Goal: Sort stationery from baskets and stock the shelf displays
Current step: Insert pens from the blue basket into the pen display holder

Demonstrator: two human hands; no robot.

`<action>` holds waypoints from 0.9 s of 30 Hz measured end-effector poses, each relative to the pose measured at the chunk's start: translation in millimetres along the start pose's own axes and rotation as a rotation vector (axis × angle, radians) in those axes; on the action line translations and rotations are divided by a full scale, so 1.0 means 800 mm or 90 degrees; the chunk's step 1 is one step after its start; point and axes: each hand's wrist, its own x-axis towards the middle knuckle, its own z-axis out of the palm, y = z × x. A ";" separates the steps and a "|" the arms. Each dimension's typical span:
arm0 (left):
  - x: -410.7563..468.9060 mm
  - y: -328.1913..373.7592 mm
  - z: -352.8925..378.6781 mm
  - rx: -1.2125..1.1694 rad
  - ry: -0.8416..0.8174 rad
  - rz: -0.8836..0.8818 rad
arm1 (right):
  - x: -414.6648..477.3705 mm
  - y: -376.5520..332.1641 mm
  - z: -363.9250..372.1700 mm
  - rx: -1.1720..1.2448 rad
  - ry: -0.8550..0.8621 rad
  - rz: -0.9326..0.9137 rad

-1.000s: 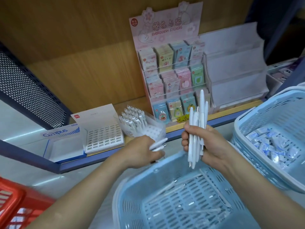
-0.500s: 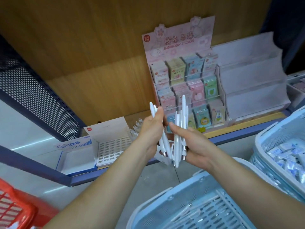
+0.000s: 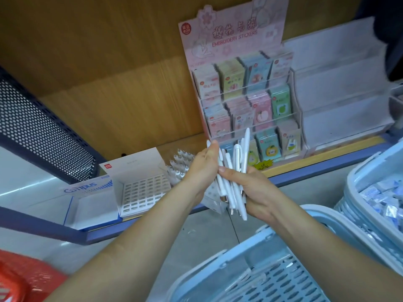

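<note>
2 hands, apart over the blue basket (image 3: 218, 259) 1 second ago, have met in front of the shelf (image 3: 327, 165), joining their white pens (image 3: 236, 158) into 1 upright bundle, probably to square it before stocking the gridded pen tray (image 3: 144, 190). The left hand (image 3: 202, 171) wraps the bundle's side, thumb up. The right hand (image 3: 255, 192) grips it lower down, thumb across the barrels.

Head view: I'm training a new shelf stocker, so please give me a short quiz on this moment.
1. True or false: the left hand is empty.
2. The pink display behind the white pens holds: A stickers, B rulers, C scissors.
3. Fill in: the basket at the lower left is ___.
Key: 1 false, it grips pens together with the right hand; 2 A; 3 red.
</note>
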 end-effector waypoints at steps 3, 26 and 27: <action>-0.008 0.004 -0.005 0.018 -0.026 0.013 | 0.002 0.000 0.001 0.007 0.035 -0.043; -0.017 -0.003 -0.145 0.608 0.138 0.348 | 0.021 0.000 -0.014 -0.054 0.159 -0.056; -0.017 -0.003 -0.143 0.618 0.133 0.353 | 0.024 -0.003 -0.014 -0.081 0.157 -0.057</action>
